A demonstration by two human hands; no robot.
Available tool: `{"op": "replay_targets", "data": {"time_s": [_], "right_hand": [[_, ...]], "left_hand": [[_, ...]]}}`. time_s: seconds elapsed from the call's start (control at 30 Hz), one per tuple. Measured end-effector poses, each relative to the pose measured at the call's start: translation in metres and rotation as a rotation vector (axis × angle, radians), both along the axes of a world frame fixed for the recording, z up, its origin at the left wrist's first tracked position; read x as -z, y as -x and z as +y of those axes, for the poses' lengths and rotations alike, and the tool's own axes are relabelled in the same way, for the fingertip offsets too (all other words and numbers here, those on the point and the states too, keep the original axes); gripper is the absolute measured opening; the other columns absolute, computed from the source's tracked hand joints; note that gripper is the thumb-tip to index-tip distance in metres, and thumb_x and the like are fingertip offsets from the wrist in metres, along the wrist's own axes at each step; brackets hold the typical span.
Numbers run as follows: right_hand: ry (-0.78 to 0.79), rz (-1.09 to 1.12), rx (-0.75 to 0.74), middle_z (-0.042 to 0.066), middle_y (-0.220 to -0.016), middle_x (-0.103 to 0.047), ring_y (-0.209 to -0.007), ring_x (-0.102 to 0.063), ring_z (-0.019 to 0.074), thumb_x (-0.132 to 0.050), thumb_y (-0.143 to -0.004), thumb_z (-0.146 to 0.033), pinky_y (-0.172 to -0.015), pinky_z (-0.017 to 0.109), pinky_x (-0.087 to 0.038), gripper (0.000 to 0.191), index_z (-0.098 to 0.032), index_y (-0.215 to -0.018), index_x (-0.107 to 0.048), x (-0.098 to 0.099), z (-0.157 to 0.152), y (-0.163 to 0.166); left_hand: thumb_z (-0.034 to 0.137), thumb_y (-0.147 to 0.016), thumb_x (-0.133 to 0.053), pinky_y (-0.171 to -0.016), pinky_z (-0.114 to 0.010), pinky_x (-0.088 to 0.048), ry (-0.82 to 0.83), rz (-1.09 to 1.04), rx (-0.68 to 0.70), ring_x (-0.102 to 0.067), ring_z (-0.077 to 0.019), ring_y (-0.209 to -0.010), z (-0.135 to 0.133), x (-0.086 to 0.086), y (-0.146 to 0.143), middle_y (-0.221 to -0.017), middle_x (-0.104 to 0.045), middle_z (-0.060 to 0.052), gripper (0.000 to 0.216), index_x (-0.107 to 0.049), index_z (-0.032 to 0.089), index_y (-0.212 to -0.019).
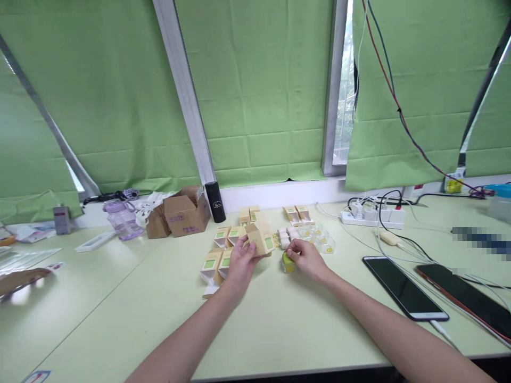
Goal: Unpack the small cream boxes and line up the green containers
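My left hand (241, 264) is closed on a small kraft cardboard box (256, 240) with a green panel, tilted above the table. My right hand (306, 256) pinches the top of a small clear container with a green lid (288, 262), close to the tabletop; I cannot tell whether it rests there. Several similar small boxes (211, 260) stand to the left, by my left hand. Beyond my right hand lie clear plastic containers (325, 242) with yellow marks and a cluster of small whitish pieces (284, 238).
At the back stand a brown carton (186, 215), a black cylinder (215, 203) and a purple bottle (123, 221). Two more kraft boxes (298, 215) sit farther back. On the right are phones (405, 287), a power strip (373, 217) and cables. Another person's hand (24, 279) is at far left.
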State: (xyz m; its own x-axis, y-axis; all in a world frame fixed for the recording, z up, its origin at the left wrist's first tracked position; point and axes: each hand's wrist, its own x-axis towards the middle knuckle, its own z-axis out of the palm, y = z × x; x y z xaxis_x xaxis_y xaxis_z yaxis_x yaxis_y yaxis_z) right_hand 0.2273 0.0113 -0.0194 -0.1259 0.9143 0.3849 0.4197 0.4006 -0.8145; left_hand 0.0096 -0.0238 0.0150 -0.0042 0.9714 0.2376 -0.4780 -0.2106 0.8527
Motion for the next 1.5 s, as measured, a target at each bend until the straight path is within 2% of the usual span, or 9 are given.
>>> {"op": "replay_targets", "data": {"time_s": [0.2, 0.37, 0.53, 0.67, 0.77, 0.9, 1.03, 1.27, 1.5], "right_hand": [[-0.046, -0.074, 0.02, 0.002, -0.084, -0.076, -0.08, -0.068, 0.0218, -0.062, -0.084, -0.029, -0.072, 0.032, -0.047, 0.009, -0.024, -0.081, -0.069, -0.003, -0.005, 0.002], [-0.159, -0.012, 0.002, 0.007, -0.107, -0.075, -0.106, -0.066, 0.028, -0.065, -0.087, -0.036, -0.095, 0.043, -0.049, 0.021, -0.025, -0.102, -0.074, -0.015, -0.017, 0.007], [-0.19, 0.1, -0.059, 0.009, -0.116, -0.074, -0.115, -0.062, 0.0293, -0.066, -0.09, -0.046, -0.102, 0.047, -0.048, 0.028, -0.026, -0.107, -0.074, -0.025, -0.028, 0.017], [-0.159, 0.143, -0.089, 0.01, -0.119, -0.074, -0.116, -0.062, 0.0297, -0.066, -0.09, -0.052, -0.101, 0.047, -0.049, 0.035, -0.025, -0.11, -0.075, -0.026, -0.03, 0.02], [-0.113, 0.186, -0.107, 0.01, -0.119, -0.073, -0.115, -0.063, 0.0299, -0.065, -0.089, -0.056, -0.093, 0.043, -0.053, 0.04, -0.024, -0.111, -0.075, -0.025, -0.029, 0.021], [-0.059, 0.257, -0.153, 0.009, -0.112, -0.074, -0.106, -0.066, 0.0278, -0.066, -0.087, -0.058, -0.088, 0.039, -0.053, 0.039, -0.022, -0.102, -0.074, -0.026, -0.028, 0.021], [-0.001, 0.335, -0.201, 0.007, -0.101, -0.074, -0.098, -0.068, 0.0263, -0.07, -0.083, -0.06, -0.089, 0.04, -0.051, 0.04, -0.021, -0.091, -0.07, -0.028, -0.026, 0.019], [0.121, 0.515, -0.228, 0.01, -0.108, -0.076, -0.1, -0.07, 0.0288, -0.073, -0.081, -0.065, -0.089, 0.042, -0.053, 0.049, -0.022, -0.104, -0.073, -0.026, -0.02, 0.014], [0.117, 0.487, -0.195, 0.011, -0.105, -0.076, -0.1, -0.07, 0.0299, -0.076, -0.077, -0.067, -0.086, 0.041, -0.053, 0.055, -0.02, -0.104, -0.074, -0.023, -0.018, 0.016]], "left_hand": [[0.028, -0.092, -0.072, -0.102, -0.058, -0.059, 0.043, -0.094, 0.135, -0.071, -0.0298, -0.118, 0.001, 0.003, 0.002, -0.131, -0.072, -0.011, 0.033, -0.063, 0.02, -0.123], [0.023, -0.092, -0.068, -0.102, -0.056, -0.059, 0.09, -0.101, 0.157, -0.072, -0.032, -0.117, 0.0, 0.002, 0.0, -0.127, -0.074, -0.012, 0.029, -0.068, 0.017, -0.12], [0.024, -0.091, -0.07, -0.099, -0.055, -0.061, 0.087, -0.073, 0.18, -0.072, -0.0335, -0.118, -0.005, 0.001, -0.005, -0.126, -0.075, -0.014, 0.029, -0.069, 0.017, -0.119], [0.03, -0.09, -0.073, -0.094, -0.054, -0.063, 0.083, -0.053, 0.193, -0.075, -0.0306, -0.109, -0.009, 0.003, -0.009, -0.12, -0.076, -0.012, 0.035, -0.066, 0.018, -0.122], [0.033, -0.09, -0.076, -0.089, -0.053, -0.065, 0.082, -0.046, 0.176, -0.076, -0.0265, -0.099, -0.012, 0.004, -0.012, -0.119, -0.075, -0.009, 0.041, -0.062, 0.021, -0.126], [0.042, -0.09, -0.076, -0.084, -0.049, -0.067, 0.079, 0.01, 0.131, -0.076, -0.0246, -0.094, -0.014, 0.003, -0.014, -0.118, -0.074, -0.008, 0.049, -0.057, 0.026, -0.132], [0.049, -0.088, -0.075, -0.082, -0.045, -0.066, 0.043, 0.119, 0.043, -0.074, -0.0271, -0.102, -0.015, 0.001, -0.012, -0.124, -0.072, -0.011, 0.052, -0.057, 0.024, -0.13], [0.044, -0.089, -0.072, -0.092, -0.044, -0.061, -0.138, 0.268, 0.097, -0.062, -0.0347, -0.127, -0.021, -0.001, -0.01, -0.14, -0.063, -0.016, 0.053, -0.059, 0.02, -0.135], [0.041, -0.089, -0.074, -0.094, -0.042, -0.06, -0.213, 0.379, 0.034, -0.058, -0.0328, -0.131, -0.02, 0.004, -0.014, -0.141, -0.059, -0.015, 0.053, -0.054, 0.023, -0.134]]}}
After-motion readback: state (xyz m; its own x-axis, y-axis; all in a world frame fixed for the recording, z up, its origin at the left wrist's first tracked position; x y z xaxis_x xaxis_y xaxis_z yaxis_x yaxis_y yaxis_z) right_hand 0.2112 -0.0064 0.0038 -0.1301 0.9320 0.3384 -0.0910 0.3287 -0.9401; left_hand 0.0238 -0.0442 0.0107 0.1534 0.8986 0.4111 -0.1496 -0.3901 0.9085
